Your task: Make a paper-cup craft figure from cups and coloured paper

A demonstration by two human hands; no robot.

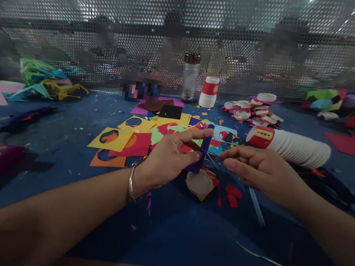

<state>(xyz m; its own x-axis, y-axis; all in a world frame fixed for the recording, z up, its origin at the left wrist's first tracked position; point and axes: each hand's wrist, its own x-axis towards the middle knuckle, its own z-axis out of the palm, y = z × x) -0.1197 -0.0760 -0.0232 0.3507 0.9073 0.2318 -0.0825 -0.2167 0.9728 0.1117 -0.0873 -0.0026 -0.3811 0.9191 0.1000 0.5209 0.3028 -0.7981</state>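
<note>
At blue table [201,232]: one purple strip [205,145] in left hand [167,155], one bottle [190,80].

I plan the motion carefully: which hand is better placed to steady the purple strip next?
Probably the left hand: it grips the purple strip, while the right hand seemingly pinches something thin and shiny.

The strip [206,143] looks like smooth, matt paper; the bracelet [131,184] is shiny metal, the jar [189,80] clear and glossy (glass or plastic, unclear), the cups [300,148] matt paper.
</note>
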